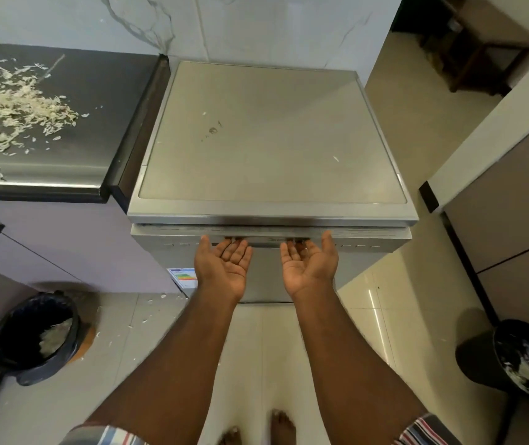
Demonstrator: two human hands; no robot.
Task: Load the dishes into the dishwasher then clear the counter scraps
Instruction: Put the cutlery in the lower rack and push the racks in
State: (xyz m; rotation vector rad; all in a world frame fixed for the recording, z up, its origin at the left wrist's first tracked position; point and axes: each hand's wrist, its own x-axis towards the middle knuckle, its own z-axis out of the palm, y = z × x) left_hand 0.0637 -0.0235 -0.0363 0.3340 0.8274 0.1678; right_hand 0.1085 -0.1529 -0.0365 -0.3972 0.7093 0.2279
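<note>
Our left hand [224, 271] and right hand [308, 268] reach forward, palms up. Our fingers [237, 248] curl, hooked under the shut dishwasher [269, 136] door's top lip [269, 234]. Scraps [15, 104] litter the surface [96, 91] at left.

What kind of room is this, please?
Most likely a home kitchen: a freestanding dishwasher stands beside a steel counter strewn with food scraps, and a lined bin sits on the tiled floor.

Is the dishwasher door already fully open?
No, the dishwasher door is upright and shut, with the fingers of the left hand and the right hand hooked under its top edge.
</note>
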